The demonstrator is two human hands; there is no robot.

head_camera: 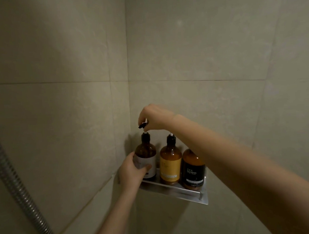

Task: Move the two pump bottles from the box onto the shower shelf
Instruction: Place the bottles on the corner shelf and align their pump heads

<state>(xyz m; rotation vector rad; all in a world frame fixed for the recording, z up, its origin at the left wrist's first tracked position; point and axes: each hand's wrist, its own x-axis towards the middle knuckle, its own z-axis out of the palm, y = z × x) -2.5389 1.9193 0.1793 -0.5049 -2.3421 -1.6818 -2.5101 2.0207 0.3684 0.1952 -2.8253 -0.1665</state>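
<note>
three bottles on the corner shelf, both hands on the left one

the metal corner shower shelf sits where the two beige tiled walls meet. it carries three amber pump bottles: the white-label bottle at the left edge, tight to the wall, the yellow-label bottle just beside it, and the black-label bottle at the right end. left hand wraps the white-label bottle's body, right hand pinches its black pump head. shelf looks full across. ribbed metal shower hose hangs well left.
</note>
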